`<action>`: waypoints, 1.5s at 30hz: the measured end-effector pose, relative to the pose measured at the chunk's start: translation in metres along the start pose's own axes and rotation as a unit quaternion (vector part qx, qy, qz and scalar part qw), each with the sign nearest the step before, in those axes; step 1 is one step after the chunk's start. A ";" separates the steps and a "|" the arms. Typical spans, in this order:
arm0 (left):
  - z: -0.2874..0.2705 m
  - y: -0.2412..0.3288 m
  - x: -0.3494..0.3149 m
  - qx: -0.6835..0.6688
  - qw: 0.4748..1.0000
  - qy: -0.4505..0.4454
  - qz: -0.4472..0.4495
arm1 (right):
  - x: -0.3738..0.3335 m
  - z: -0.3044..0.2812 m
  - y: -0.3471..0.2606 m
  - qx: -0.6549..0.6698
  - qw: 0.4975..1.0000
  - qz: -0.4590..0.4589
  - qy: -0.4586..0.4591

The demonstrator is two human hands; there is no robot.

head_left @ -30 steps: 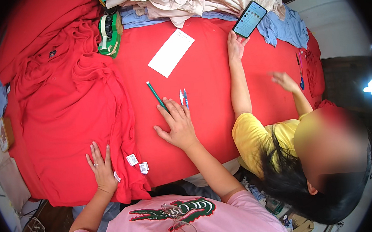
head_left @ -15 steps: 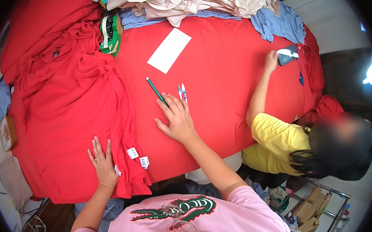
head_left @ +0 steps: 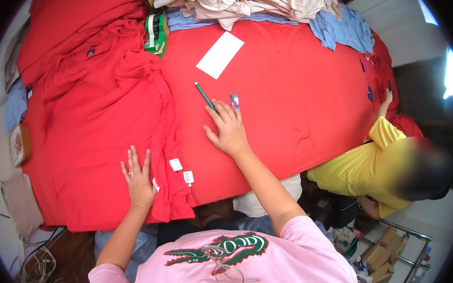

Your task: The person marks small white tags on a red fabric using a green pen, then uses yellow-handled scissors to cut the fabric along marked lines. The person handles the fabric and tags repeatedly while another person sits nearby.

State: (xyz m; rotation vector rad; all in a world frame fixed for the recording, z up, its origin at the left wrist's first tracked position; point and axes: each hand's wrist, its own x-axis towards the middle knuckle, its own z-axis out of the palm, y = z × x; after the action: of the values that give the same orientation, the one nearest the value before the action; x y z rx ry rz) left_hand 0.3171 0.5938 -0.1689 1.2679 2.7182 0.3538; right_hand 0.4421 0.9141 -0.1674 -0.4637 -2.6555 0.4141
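My left hand (head_left: pixel 140 181) lies flat with its fingers apart on a layered stack of red garments (head_left: pixel 99 129). White tags (head_left: pixel 188 177) stick out of the stack's right edge, beside that hand. On the red cloth-covered table, my right hand (head_left: pixel 228 131) rests palm down, fingers stretched out. Its fingertips reach the lower end of a green pen (head_left: pixel 203 94), and whether they press on it I cannot tell. Just by the fingertips is a small pair of thread snips (head_left: pixel 235 101) with pale blades and blue on it. Beyond the pen lies a white sheet of paper (head_left: pixel 220 55).
At the far side are a green tape dispenser (head_left: pixel 157 36), a heap of cream garments (head_left: pixel 248 0) and blue cloth (head_left: pixel 342 31). A person in a yellow top (head_left: pixel 354 166) is at the table's right end. Cables (head_left: pixel 38 270) hang at the lower left.
The view has shifted, so the table appears slightly right and higher. The co-worker's hand has moved to the far right edge with the dark, flat item. My hands keep their places.
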 end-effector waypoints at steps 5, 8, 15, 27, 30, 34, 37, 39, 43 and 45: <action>-0.003 -0.002 -0.003 -0.013 1.000 0.012 0.004 | -0.005 0.015 0.007 -0.043 0.999 0.004 0.015; -0.005 -0.004 -0.001 -0.017 0.999 0.029 0.010 | 0.002 0.015 0.003 -0.078 0.997 0.011 0.027; 0.003 0.010 -0.027 -0.080 0.995 0.024 0.060 | -0.015 0.021 -0.008 -0.100 0.994 0.039 0.026; -0.098 -0.049 -0.104 -0.503 0.851 -0.147 0.030 | -0.088 -0.006 -0.103 0.097 0.980 0.160 0.070; -0.111 -0.112 -0.106 -0.432 0.902 -0.004 -0.024 | -0.069 -0.007 -0.148 0.064 0.992 0.104 0.043; -0.094 -0.191 -0.115 -0.204 0.974 0.057 -0.079 | -0.034 0.006 -0.228 0.044 0.998 -0.012 -0.041; -0.079 -0.227 -0.128 -0.067 0.989 0.052 -0.125 | -0.022 0.035 -0.274 0.054 0.989 -0.071 -0.116; -0.072 -0.252 -0.139 0.011 0.992 0.050 -0.116 | -0.023 0.056 -0.289 0.028 0.984 -0.080 -0.157; -0.071 -0.266 -0.134 -0.010 0.985 0.105 -0.133 | -0.037 0.089 -0.281 -0.045 0.978 -0.098 -0.177; -0.077 -0.275 -0.132 0.009 0.979 0.114 -0.168 | -0.034 0.091 -0.283 -0.056 0.977 -0.101 -0.179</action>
State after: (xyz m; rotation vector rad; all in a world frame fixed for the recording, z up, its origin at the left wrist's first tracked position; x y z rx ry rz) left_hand 0.1827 0.3087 -0.1650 0.7892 3.0615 0.4603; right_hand 0.3584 0.6269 -0.1591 -0.1562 -3.0507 0.3086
